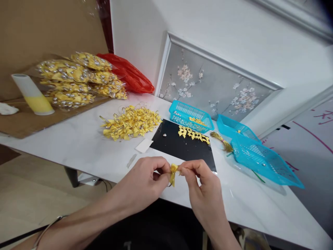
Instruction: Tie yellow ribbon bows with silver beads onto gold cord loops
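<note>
Between my two hands, just above the table's front edge, is a small yellow ribbon bow (173,173). My left hand (149,178) pinches the bow's left side between thumb and forefinger. From the other side, my right hand (201,180) has its thumb and forefinger closed at the bow's right edge, on what looks like a thin tie or wire. Beyond the hands lies a black mat (182,147) with rows of yellow bows (194,134) along its far edge. A single silvery bead (164,135) rests on the mat's left part.
A pile of yellow bows (131,123) lies left of the mat, near a white card (144,145). Blue baskets (191,116) stand behind and right, beside a bundle of gold ties (222,141). Bagged bows (70,74), a red bag (130,74) and a spool (33,95) occupy the left.
</note>
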Motion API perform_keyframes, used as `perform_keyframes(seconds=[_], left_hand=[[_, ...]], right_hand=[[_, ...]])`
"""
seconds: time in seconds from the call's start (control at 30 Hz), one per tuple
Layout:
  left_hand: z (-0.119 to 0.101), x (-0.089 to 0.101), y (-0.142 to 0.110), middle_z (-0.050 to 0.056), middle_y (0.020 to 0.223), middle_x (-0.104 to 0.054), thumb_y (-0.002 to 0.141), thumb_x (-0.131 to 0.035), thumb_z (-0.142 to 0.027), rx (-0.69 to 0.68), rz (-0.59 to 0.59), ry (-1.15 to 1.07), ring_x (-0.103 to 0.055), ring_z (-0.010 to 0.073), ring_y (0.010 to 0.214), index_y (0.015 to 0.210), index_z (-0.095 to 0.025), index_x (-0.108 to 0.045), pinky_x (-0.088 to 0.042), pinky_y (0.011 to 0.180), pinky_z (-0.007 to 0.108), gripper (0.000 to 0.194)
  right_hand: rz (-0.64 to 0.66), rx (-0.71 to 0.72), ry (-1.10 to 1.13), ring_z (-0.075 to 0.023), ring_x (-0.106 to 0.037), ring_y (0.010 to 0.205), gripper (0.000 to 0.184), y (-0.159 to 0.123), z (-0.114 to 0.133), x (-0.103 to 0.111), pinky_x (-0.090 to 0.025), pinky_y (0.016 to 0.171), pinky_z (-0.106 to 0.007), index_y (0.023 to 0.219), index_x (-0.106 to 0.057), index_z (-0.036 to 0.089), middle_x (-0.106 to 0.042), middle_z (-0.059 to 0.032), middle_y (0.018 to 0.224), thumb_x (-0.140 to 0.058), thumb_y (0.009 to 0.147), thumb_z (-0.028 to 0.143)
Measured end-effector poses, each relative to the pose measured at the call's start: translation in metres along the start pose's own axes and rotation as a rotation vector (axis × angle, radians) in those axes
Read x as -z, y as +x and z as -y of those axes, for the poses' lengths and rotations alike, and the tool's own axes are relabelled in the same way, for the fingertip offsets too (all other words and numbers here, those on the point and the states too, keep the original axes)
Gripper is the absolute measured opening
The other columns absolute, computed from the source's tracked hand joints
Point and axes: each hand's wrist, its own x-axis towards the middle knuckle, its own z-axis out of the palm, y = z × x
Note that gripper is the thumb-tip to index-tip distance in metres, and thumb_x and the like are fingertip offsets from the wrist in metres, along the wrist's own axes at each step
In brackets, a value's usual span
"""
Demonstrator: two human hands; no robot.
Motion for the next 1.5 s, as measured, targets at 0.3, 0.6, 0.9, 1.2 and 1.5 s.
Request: perform_keyframes(seconds=[0.3,0.6,0.9,1.2,1.5], left_hand=[[0.005,-0.004,-0.001,-0.003,0.060,-0.052,0.077,-0.046,-0.016,-0.023,-0.046,0.124,-0.048,0.0141,0.058,0.063,-0.020,-0.051,-0.037,0.054,0.026,0.016],[0.000,-0.005,-0.005,-0.004,0.066,-0.061,0.080,-0.050,-0.013,-0.103,-0.080,0.107,-0.057,0.0132,0.062,0.069,-0.020,-0.057,-0.042,0.059,0.025,0.015],[0.002,-0.004,-0.010,-0.003,0.078,-0.063,0.084,-0.052,-0.007,-0.244,-0.162,0.048,-0.059,0.0130,0.073,0.080,-0.022,-0.063,-0.043,0.061,0.024,0.020],[-0.003,-0.003,-0.014,0.000,0.084,-0.059,0.086,-0.050,-0.008,-0.279,-0.136,0.011,-0.060,0.0127,0.075,0.082,-0.023,-0.069,-0.045,0.059,0.023,0.025],[-0.002,-0.003,-0.013,0.002,0.097,-0.069,0.087,-0.048,-0.009,-0.265,-0.113,0.007,-0.066,0.0141,0.079,0.084,-0.022,-0.072,-0.051,0.064,0.022,0.028]], right_hand=[[0.010,-0.058,0.140,-0.0088,-0.059,0.060,0.014,0.003,-0.005,-0.001,-0.048,0.057,-0.019,0.083,-0.058,0.021,-0.064,0.0032,0.069,-0.050,0.095,0.024],[0.028,-0.095,0.315,-0.0076,-0.055,0.058,0.008,0.003,-0.001,0.004,-0.046,0.054,-0.018,0.086,-0.067,0.023,-0.064,0.0034,0.069,-0.061,0.091,0.025],[0.012,-0.171,0.568,-0.0062,-0.053,0.059,0.004,0.002,-0.003,0.005,-0.045,0.056,-0.020,0.085,-0.071,0.026,-0.069,0.0026,0.083,-0.068,0.087,0.026],[-0.026,-0.223,0.617,-0.0093,-0.055,0.059,0.003,0.001,-0.006,0.004,-0.043,0.056,-0.024,0.085,-0.071,0.024,-0.066,0.0016,0.075,-0.072,0.084,0.027],[-0.074,-0.089,0.437,-0.0083,-0.058,0.060,0.010,0.003,0.008,0.011,-0.049,0.054,-0.020,0.085,-0.064,0.022,-0.066,0.0021,0.074,-0.058,0.093,0.023]])
